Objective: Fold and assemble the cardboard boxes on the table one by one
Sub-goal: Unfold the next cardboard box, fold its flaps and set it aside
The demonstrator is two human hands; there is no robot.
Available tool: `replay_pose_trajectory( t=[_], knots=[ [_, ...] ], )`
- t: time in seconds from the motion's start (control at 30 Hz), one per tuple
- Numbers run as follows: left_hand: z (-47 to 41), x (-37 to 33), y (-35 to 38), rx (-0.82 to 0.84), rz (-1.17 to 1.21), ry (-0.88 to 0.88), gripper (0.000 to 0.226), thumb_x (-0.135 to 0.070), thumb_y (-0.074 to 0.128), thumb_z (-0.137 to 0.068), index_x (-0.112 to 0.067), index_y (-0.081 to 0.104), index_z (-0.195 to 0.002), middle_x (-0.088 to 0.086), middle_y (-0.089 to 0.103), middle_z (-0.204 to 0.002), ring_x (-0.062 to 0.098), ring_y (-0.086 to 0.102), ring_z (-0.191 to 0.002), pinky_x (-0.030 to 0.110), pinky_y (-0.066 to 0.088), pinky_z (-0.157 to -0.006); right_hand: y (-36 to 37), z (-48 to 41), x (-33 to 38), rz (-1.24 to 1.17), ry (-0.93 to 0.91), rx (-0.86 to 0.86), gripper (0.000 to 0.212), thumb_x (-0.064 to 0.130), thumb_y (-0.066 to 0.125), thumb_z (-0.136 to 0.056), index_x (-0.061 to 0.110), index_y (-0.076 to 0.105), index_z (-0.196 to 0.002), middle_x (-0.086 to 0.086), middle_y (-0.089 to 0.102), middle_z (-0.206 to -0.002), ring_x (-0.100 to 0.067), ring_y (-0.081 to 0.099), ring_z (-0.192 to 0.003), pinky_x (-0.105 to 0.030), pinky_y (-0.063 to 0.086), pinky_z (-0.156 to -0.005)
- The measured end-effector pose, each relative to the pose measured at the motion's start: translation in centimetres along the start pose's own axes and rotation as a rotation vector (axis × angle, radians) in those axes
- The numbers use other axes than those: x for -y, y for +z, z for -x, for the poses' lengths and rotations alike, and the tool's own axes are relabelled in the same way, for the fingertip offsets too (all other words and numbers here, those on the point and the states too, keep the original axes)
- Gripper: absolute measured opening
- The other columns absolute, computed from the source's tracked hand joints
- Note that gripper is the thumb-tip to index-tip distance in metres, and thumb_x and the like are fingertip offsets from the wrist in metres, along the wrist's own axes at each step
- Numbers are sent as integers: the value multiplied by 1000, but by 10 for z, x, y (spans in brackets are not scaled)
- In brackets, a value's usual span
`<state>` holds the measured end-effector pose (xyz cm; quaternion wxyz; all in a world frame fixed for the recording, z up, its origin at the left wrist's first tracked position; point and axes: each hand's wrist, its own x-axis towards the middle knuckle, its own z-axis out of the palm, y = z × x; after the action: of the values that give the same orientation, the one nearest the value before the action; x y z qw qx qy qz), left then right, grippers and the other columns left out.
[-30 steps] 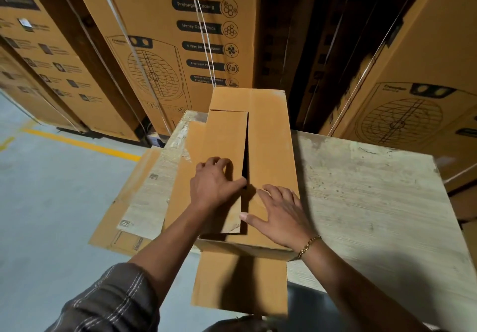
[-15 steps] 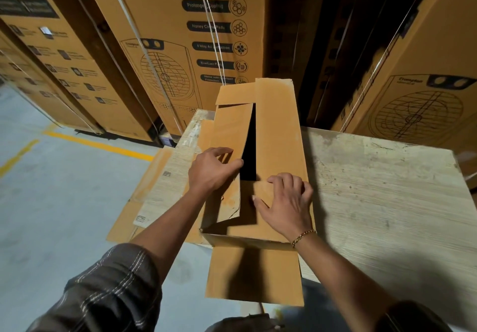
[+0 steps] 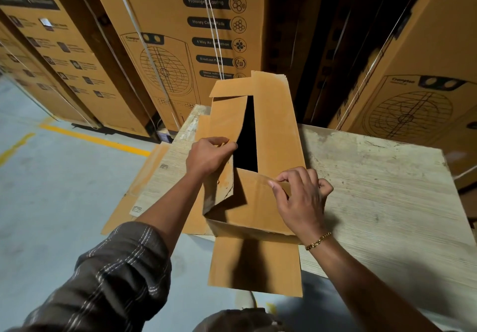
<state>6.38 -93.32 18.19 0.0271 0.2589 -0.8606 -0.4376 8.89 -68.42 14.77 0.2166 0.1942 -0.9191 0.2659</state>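
Left hand (image 3: 207, 157), fingers curled, grips the inner edge of the left flap (image 3: 227, 120), which is lifted and bowed. Right hand (image 3: 303, 200) pinches a flap edge at the near right corner. The box (image 3: 278, 130) stands at frame centre on the counter's (image 3: 374, 189) left end, with a dark gap between its top flaps. Flat cardboard (image 3: 124, 202) juts out at the counter's left edge. Printed cartons (image 3: 180, 35) fill the top of the frame.

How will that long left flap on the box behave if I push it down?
Probably bendy: the left flap curves where the left hand grips its edge. Likely weak near its creased lower end.
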Motion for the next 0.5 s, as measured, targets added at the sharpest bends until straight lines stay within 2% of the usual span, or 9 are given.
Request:
replay_pose_trajectory(
  t=[0.17, 0.27, 0.33, 0.4, 0.47, 0.5],
  knots=[
    [1, 4, -1, -15, 144, -35, 59, -72, 65, -60, -38, 80, -106, -14, 73, -113, 13, 63, -107, 44, 54, -98, -29, 24, 5, -77, -86, -59, 11, 41, 63, -93, 31, 63, -89, 16, 61, -95, -15, 55, -91, -38, 23, -81],
    [6, 7, 0, -19, 213, -29, 60, -70, 68, -63, -34, 79, -110, -12, 73, -114, 12, 62, -109, 38, 51, -99, -44, 38, 12, -82, -138, -53, 6, 34, 64, -93, 29, 65, -90, 15, 62, -96, -16, 57, -90, -38, 23, -81],
    [7, 12, -1, 7, 254, -26, 53, -65, 71, -72, -31, 79, -112, -10, 73, -115, 12, 61, -108, 31, 48, -93, -54, 45, 18, -61, -162, -37, 6, 33, 63, -94, 29, 65, -91, 15, 62, -97, -16, 56, -89, -38, 25, -82],
    [8, 19, 2, 46, 181, -3, 39, -53, 70, -85, -26, 79, -113, -5, 73, -114, 15, 63, -106, 31, 50, -89, -65, 60, 24, -40, -223, -9, 3, 32, 65, -93, 30, 65, -91, 16, 61, -96, -14, 54, -90, -38, 26, -84],
    [12, 33, 12, 70, 28, 14, 32, -38, 61, -97, -19, 75, -119, 3, 70, -126, 23, 63, -115, 36, 51, -101, -72, 88, 24, 2, -306, 86, 3, 32, 65, -94, 32, 63, -91, 15, 59, -94, -13, 53, -89, -36, 28, -86],
    [18, 39, 18, 90, -25, 35, 33, -34, 56, -100, -17, 73, -122, 5, 64, -136, 25, 58, -124, 37, 45, -108, -72, 106, 20, 29, -344, 151, 2, 33, 63, -94, 32, 62, -93, 15, 57, -93, -14, 53, -88, -36, 31, -86]
  ],
)
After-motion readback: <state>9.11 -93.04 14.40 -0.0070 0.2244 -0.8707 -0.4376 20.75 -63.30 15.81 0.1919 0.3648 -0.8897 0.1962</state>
